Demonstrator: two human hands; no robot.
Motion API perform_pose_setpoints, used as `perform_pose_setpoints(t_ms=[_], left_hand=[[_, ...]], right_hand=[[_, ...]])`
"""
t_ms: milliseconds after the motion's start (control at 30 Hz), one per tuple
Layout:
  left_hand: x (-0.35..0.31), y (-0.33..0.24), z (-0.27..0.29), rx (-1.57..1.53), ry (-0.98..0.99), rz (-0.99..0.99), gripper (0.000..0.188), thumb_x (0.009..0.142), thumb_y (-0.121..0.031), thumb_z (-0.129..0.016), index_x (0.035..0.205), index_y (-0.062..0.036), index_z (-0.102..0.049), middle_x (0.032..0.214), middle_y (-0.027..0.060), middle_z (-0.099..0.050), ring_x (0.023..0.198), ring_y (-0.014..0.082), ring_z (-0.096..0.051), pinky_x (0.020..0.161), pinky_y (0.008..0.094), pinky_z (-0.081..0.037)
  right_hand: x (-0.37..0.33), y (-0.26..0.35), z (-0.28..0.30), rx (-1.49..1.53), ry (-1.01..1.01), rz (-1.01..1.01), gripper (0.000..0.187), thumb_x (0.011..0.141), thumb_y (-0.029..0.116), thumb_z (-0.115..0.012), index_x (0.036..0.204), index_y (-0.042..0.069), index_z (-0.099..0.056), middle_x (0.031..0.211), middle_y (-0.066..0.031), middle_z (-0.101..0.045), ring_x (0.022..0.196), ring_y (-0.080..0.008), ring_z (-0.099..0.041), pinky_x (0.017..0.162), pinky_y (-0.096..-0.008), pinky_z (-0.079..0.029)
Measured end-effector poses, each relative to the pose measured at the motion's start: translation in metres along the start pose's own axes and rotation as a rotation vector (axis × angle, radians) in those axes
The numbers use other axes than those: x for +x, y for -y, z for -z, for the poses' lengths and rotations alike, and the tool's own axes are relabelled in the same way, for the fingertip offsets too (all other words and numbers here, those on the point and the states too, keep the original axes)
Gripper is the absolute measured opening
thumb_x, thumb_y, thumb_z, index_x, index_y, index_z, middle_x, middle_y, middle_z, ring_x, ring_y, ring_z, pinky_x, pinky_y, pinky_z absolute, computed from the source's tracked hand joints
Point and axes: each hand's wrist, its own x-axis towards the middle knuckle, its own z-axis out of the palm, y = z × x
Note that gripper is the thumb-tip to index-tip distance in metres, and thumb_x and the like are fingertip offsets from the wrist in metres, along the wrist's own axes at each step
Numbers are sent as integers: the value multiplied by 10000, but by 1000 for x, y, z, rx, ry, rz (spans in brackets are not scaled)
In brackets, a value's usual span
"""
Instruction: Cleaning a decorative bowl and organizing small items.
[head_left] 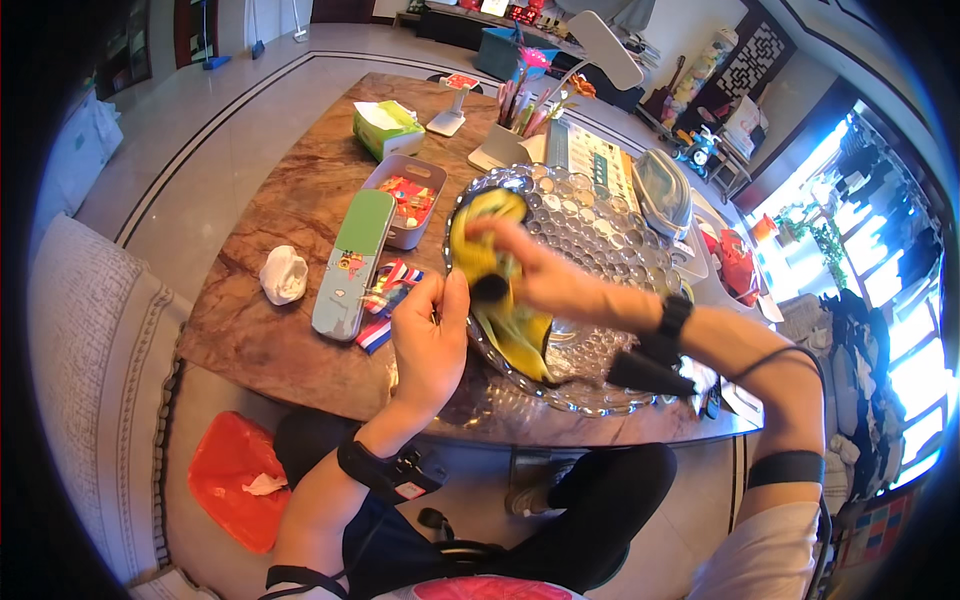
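the banana peel runs long from 12 o'clock down to 5 o'clock, lying in the bumpy glass bowl. the grey tray at 10 o'clock holds small red things. your right hand pinches the peel from 3 o'clock. your left hand, at 8 o'clock, has its fingers curled, touching the peel's edge.
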Motion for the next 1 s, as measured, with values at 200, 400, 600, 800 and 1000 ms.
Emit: perform_pose_setpoints(t_ms=[200,400,600,800,1000], left_hand=[[-2,-7,0,27,21,-45,386,901,-189,-503,589,-40,-332,544,-28,-302,545,49,-263,468,243,-253],[-1,-12,0,60,16,-129,392,896,-196,-513,588,-40,-328,545,-30,-291,547,52,-258,468,245,-247],[-10,-11,-4,71,58,-84,387,891,-157,-511,578,-60,-306,546,-48,-295,533,30,-246,456,227,-225],[-10,-21,5,70,70,-11,380,884,-135,-510,576,-53,-301,547,-45,-277,535,36,-247,453,235,-230],[-8,-18,1,129,27,-46,372,875,-122,-518,580,-43,-303,536,-34,-273,527,37,-248,450,234,-230]], right_hand=[[-87,27,30,-101,505,-53,402,805,90,-464,1205,80,-429,1140,-146,-430,1108,-276,-408,948,-333,-324],[-94,-24,100,-962,477,-175,342,686,156,-579,1016,106,-504,1003,-111,-460,986,-308,-426,874,-396,-369],[-3,-56,124,-1037,-2,32,326,697,43,-551,1016,58,-482,999,-145,-441,972,-338,-427,856,-386,-379],[112,10,98,-340,394,-197,491,851,383,-542,1215,61,-470,956,-72,-596,922,-142,-539,817,-271,-431],[141,13,78,-375,787,-671,655,811,613,-439,1221,106,-503,1178,-113,-528,1082,-205,-484,924,-329,-374]])
